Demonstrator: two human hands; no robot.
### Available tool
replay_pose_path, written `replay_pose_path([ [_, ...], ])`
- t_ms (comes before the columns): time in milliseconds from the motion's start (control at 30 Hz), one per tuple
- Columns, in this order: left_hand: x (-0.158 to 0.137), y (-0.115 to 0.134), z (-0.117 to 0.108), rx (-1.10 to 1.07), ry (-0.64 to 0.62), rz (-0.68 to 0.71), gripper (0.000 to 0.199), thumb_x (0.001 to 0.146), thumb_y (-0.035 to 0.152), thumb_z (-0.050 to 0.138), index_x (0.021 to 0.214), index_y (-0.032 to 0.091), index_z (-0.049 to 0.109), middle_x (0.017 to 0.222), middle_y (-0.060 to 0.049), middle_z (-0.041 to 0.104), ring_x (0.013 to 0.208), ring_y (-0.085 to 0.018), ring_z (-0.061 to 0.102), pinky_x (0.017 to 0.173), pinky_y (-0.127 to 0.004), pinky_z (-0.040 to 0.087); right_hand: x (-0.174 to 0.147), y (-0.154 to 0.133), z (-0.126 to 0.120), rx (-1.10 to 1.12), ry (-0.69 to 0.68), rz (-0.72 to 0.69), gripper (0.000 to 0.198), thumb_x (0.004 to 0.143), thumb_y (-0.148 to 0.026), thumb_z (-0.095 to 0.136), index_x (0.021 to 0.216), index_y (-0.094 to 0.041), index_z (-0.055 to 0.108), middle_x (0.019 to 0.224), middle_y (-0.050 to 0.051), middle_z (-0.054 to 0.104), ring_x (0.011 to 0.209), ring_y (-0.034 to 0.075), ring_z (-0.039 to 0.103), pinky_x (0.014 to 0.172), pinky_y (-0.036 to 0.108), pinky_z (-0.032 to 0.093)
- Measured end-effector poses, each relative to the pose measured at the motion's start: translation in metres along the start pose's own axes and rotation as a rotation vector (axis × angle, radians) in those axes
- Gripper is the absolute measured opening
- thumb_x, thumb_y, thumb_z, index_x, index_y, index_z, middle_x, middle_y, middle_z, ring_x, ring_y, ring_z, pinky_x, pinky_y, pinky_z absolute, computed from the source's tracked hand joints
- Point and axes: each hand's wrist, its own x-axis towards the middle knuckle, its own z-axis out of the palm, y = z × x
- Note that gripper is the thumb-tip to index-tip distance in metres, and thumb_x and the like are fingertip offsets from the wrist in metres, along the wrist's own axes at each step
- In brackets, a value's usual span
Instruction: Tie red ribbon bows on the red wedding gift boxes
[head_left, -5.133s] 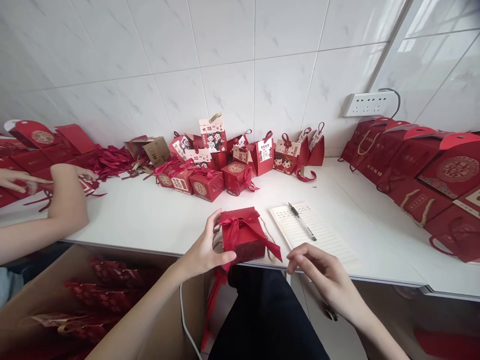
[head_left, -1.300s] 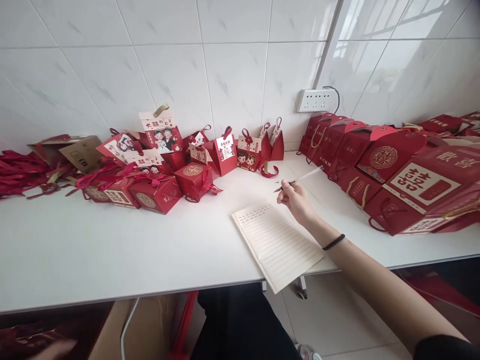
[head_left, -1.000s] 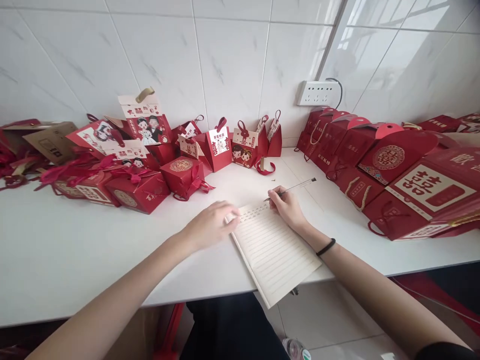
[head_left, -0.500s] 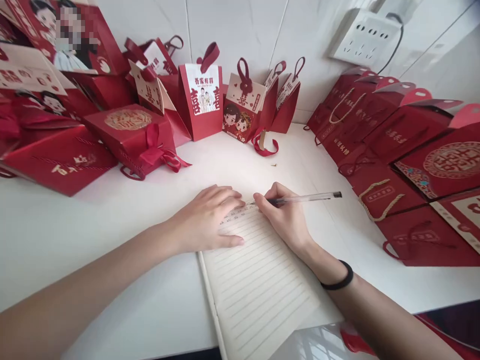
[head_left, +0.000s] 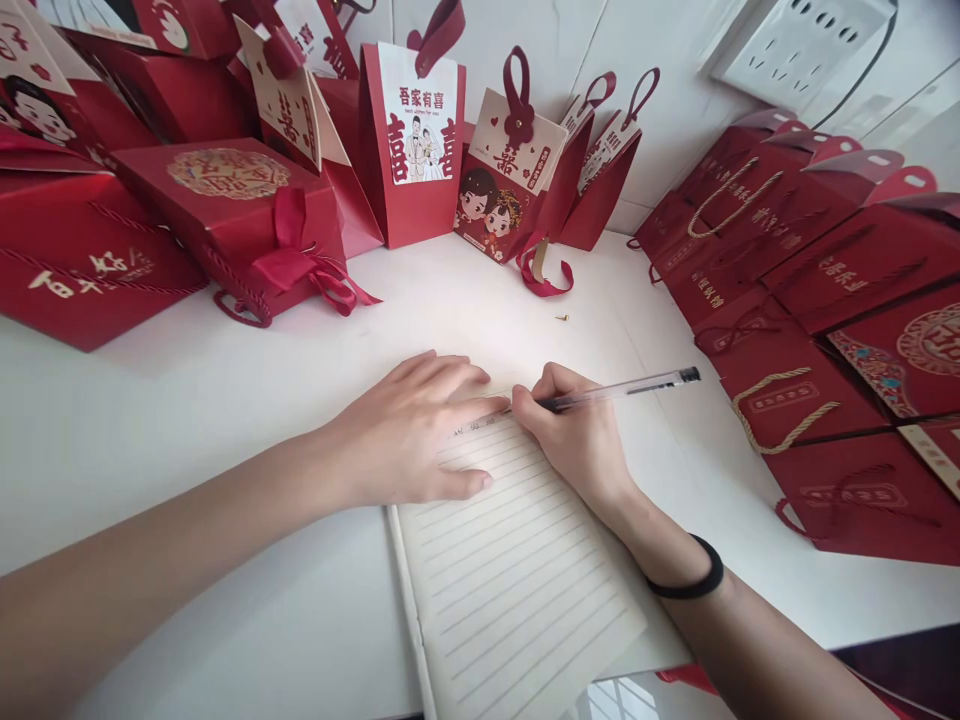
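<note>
A lined notebook (head_left: 510,580) lies open on the white table (head_left: 187,440) in front of me. My left hand (head_left: 409,435) rests flat on its upper left corner, fingers spread. My right hand (head_left: 574,435) grips a clear pen (head_left: 622,388) with the tip on the top lines of the page, where a little writing shows. A black band circles my right wrist.
Red gift boxes with ribbons (head_left: 240,215) and small red favour bags (head_left: 409,150) crowd the back left against the tiled wall. Larger red rope-handled bags (head_left: 810,300) line the right side. A power strip (head_left: 802,45) hangs on the wall. A tiny gold piece (head_left: 561,318) lies near the bags.
Earlier my left hand held a red ribboned box at the table edge. My right hand picked up the pen, my left hand came onto the notebook, and my view moved closer.
</note>
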Motion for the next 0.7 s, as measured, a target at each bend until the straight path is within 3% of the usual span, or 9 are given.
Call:
replay_pose_path([
  [333, -0.0026, 0.0030, -0.0020, 0.412, -0.087, 0.078, 0.055, 0.073, 0.047, 0.059, 0.124, 0.027, 0.053, 0.130, -0.006, 0.048, 0.128, -0.030, 0.033, 0.108, -0.047, 0.022, -0.0012, -0.0014, -0.0008, -0.028, 0.010, -0.015, 0.033, 0.073, -0.021, 0.054, 0.054, -0.018, 0.028, 0.049, -0.007, 0.028, 0.048, 0.006, 0.026, 0.042, 0.019, 0.023],
  [700, -0.0023, 0.0047, -0.0012, 0.466, -0.089, 0.077, 0.057, 0.073, 0.048, 0.059, 0.125, 0.026, 0.052, 0.132, -0.006, 0.047, 0.128, -0.030, 0.034, 0.108, -0.047, 0.023, -0.0016, -0.0008, -0.0009, -0.015, 0.033, 0.033, 0.031, 0.074, -0.022, 0.054, 0.054, -0.018, 0.030, 0.048, -0.007, 0.029, 0.047, 0.006, 0.027, 0.042, 0.018, 0.024],
])
